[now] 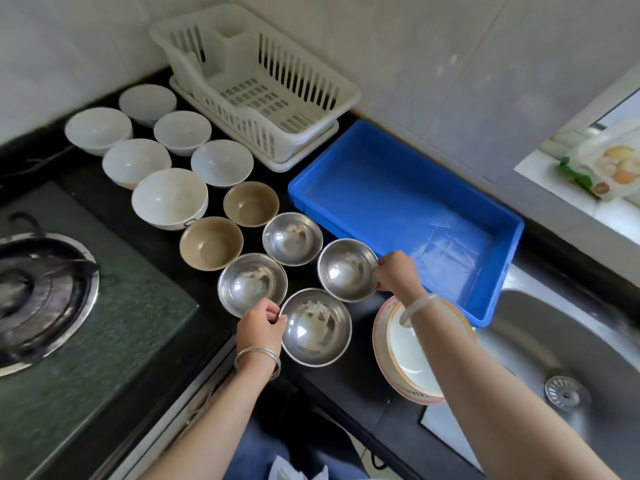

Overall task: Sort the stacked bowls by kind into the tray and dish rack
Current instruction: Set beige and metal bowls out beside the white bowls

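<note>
Several steel bowls stand on the black counter. My left hand point(259, 326) pinches the left rim of the nearest steel bowl point(316, 328). My right hand point(396, 271) grips the right rim of another steel bowl point(347, 270). Two more steel bowls point(293, 238) point(251, 283) sit beside them. Two brown bowls point(251, 203) point(211, 243) stand behind, and several white bowls point(169, 197) spread toward the back left. The blue tray point(498, 216) lies empty at the right. The white dish rack point(311, 109) stands empty at the back.
A gas stove point(41, 292) fills the left side. A steel sink point(568, 358) lies at the right, with a stack of plates point(384, 355) on the counter beside it under my right forearm. A bag point(609, 168) rests on the windowsill at far right.
</note>
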The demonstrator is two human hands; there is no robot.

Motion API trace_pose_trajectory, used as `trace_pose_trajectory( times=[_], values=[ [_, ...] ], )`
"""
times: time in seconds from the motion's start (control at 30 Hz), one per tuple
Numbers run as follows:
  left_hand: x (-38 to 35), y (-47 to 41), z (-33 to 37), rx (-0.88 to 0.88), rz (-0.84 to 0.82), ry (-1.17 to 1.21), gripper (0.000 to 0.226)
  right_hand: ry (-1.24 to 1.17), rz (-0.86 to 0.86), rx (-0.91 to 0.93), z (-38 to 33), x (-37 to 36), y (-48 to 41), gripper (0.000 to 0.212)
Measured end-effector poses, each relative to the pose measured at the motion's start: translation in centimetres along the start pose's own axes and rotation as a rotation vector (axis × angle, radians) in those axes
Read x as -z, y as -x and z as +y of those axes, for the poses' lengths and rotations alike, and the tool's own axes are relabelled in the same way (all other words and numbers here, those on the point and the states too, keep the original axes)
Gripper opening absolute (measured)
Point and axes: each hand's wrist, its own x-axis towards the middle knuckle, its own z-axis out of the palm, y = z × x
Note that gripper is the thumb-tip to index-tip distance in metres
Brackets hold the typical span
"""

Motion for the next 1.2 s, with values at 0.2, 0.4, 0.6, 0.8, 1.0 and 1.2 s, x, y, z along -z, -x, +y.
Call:
trace_pose_trajectory(
  times=[0.2,0.4,0.6,0.8,1.0,1.2],
  values=[
    [0.2,0.4,-0.6,0.014,0.026,0.064,0.014,0.04,-0.036,-0.029,0.7,-0.6,-0.2,0.022],
    [0.3,0.7,-1.5,0.078,-0.033,0.101,0.012,-0.018,-0.041,-0.042,1.2,-1.0,-0.5,0.011],
    [0.6,0.6,-1.7,0.244,-0.081,0.236,0.017,0.064,-0.034,-0.012,1.1,-1.4,-0.7,0.015],
    [1.0,0.5,-1.8,0.25,-0.084,0.237,0.009,0.093,-0.059,-0.047,0.5,-1.8,-0.8,0.015],
    [1.0,0.5,-1.8,0.216,-0.083,0.223,0.01,0.081,-0.055,-0.06,0.4,-1.9,-0.8,0.013],
    [1.5,0.6,-1.4,0.146,-0.09,0.151,0.018,-0.056,-0.053,-0.093,-0.1,-1.2,0.2,0.014]
  ],
)
